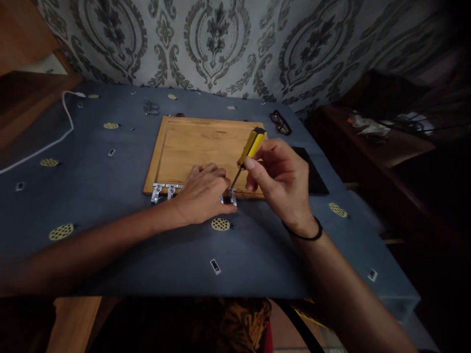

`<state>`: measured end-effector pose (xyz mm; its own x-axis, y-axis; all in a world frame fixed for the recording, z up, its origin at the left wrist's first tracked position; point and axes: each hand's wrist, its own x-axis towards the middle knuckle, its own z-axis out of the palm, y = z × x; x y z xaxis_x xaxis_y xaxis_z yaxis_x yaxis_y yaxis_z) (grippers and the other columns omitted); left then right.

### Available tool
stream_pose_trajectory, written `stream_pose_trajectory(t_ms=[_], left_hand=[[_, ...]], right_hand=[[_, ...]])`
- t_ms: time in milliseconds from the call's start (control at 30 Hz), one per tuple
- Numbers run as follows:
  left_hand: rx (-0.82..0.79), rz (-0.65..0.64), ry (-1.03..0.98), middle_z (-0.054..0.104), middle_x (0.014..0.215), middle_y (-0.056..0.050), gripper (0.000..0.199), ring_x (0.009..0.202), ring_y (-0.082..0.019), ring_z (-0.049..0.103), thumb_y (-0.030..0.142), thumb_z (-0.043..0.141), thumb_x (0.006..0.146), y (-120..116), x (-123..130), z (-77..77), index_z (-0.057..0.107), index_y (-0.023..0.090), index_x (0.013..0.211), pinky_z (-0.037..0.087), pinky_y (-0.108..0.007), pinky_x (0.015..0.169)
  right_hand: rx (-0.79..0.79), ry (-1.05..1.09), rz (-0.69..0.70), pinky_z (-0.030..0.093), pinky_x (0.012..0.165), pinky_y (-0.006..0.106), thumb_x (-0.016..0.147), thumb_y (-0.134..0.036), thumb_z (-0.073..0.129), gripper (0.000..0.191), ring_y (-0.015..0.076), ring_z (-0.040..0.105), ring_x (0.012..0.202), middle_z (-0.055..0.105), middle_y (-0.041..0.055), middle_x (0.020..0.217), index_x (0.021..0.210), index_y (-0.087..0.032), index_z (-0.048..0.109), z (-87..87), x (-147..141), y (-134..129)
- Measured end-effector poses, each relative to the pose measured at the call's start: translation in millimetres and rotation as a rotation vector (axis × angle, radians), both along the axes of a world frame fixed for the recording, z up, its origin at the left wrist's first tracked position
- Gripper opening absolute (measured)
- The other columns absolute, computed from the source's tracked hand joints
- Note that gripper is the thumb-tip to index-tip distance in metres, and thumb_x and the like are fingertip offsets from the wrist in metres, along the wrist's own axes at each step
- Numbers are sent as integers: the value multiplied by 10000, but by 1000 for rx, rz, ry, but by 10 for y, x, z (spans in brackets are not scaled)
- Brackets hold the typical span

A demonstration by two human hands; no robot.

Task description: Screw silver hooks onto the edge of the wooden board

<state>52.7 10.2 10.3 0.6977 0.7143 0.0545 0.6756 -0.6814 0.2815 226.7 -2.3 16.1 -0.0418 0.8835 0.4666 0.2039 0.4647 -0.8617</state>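
Note:
A wooden board (200, 142) with a raised border lies flat on the cloth-covered table. Silver metal brackets (157, 192) are lined up along its near edge. My left hand (204, 193) rests over that edge, fingers curled on the board and thumb in front, gripping around a bracket (233, 197) at its right side; the contact is partly hidden. In my right hand (283, 179) is a screwdriver (252, 147) with a yellow and black handle, held between thumb and fingers. It leans with its tip down at that bracket, beside my left fingertips.
Dark-framed glasses (280, 122) lie beyond the board's right corner. A flat black panel (311, 171) sits partly behind my right hand. Small metal pieces (150, 108) are at the back left, and a white cable (68, 115) runs along the left. A patterned curtain (217, 44) hangs behind.

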Motion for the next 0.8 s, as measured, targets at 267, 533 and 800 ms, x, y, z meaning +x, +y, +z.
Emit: stream_pose_trajectory(t_ms=[267, 533, 800], left_hand=[[-5, 11, 1, 715, 1095, -83, 374, 1154, -317, 577, 504, 806, 869, 0, 11, 6, 761, 161, 1012, 396, -441, 938], [-15, 17, 2, 708, 1121, -84, 381, 1187, -316, 572, 499, 803, 875, -6, 11, 7, 759, 163, 1050, 388, -440, 962], [-28, 17, 33, 706, 1140, -83, 383, 1201, -322, 563, 513, 786, 887, -7, 23, 30, 756, 166, 1045, 383, -451, 969]], right_hand=[[202, 149, -160, 473, 415, 242, 904, -402, 785, 287, 93, 599, 455, 649, -67, 782, 916, -282, 525, -80, -13, -88], [279, 206, -140, 501, 406, 216, 908, -292, 785, 234, 89, 626, 465, 680, -77, 784, 940, -271, 554, -147, 0, -43], [228, 195, -112, 510, 424, 207, 902, -346, 796, 276, 85, 627, 469, 649, -81, 757, 932, -275, 532, -165, -10, -65]])
